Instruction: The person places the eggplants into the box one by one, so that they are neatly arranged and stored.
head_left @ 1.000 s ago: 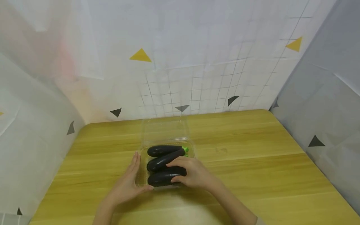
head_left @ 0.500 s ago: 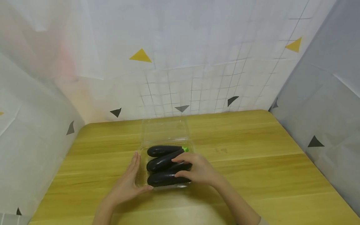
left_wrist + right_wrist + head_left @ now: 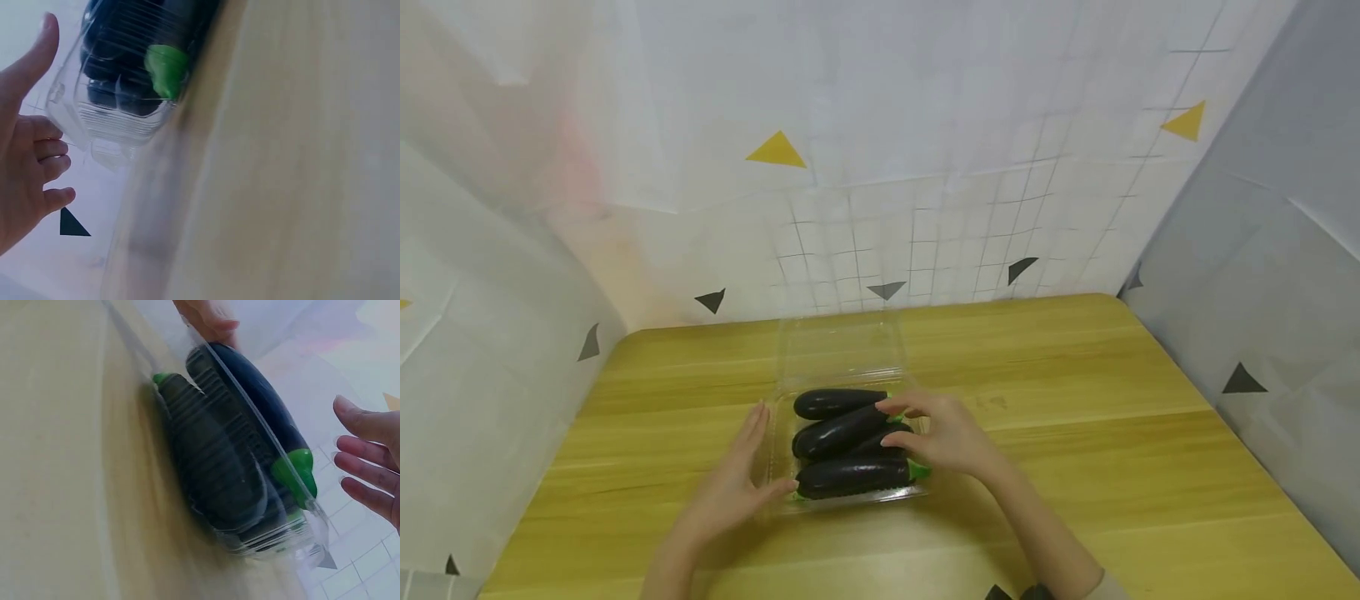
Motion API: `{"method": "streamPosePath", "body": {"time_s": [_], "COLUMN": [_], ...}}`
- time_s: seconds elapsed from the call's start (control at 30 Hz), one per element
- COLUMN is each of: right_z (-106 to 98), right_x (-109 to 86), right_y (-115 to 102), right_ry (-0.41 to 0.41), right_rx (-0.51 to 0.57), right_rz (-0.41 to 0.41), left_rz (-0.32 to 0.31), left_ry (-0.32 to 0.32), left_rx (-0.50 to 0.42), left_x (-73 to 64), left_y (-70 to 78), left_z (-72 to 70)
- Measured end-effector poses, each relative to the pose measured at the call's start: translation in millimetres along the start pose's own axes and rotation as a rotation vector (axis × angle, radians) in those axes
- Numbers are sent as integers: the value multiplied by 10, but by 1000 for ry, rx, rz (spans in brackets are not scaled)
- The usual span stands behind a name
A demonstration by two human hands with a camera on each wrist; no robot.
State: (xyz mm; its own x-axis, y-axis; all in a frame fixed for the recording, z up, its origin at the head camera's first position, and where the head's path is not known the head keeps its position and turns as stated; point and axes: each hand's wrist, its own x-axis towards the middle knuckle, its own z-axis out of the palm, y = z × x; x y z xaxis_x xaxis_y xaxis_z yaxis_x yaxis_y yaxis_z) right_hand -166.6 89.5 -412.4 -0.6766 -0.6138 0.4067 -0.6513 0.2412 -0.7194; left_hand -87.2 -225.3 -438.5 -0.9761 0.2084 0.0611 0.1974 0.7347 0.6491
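Several dark purple eggplants lie in a clear plastic clamshell box, its lid folded back behind it. The front eggplant shows a green cap at its right end; the back eggplant and a slanting middle eggplant lie beyond it. My left hand is at the box's left side, thumb near the front corner, fingers spread. Over the right end hovers my right hand, fingers loosely bent. In the right wrist view, a gap separates that hand from the eggplant.
A wood-grain tabletop carries the box. Pale walls with grid lines and triangle marks enclose the back and sides. Part of a dark object shows at the bottom edge by my right forearm.
My right hand has let go of the front eggplant and moved up and right, uncovering its green cap. My left hand has drawn slightly left, and its thumb has risen a little.
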Motion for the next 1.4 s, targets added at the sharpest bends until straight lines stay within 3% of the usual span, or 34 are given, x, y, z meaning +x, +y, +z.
{"method": "streamPosePath", "body": {"time_s": [0.23,0.5,0.93,1.23,1.4], "right_z": [-79,-103,-260,-316,-313], "right_x": [61,90,130,121,124], "right_y": [29,69,144,194,221], "right_ry": [49,92,146,134,127], "right_rx": [-30,-204,-168,-180,-177], "right_rz": [-36,-25,-21,112,146], "left_rz": [17,63,59,53,56], "left_ry": [37,98,134,123,122], "left_rx": [45,108,137,143,147], "left_x": [102,209,329,428,488], "left_y": [28,56,88,31,-23], "left_z": [-85,-146,-234,-247,-255]}}
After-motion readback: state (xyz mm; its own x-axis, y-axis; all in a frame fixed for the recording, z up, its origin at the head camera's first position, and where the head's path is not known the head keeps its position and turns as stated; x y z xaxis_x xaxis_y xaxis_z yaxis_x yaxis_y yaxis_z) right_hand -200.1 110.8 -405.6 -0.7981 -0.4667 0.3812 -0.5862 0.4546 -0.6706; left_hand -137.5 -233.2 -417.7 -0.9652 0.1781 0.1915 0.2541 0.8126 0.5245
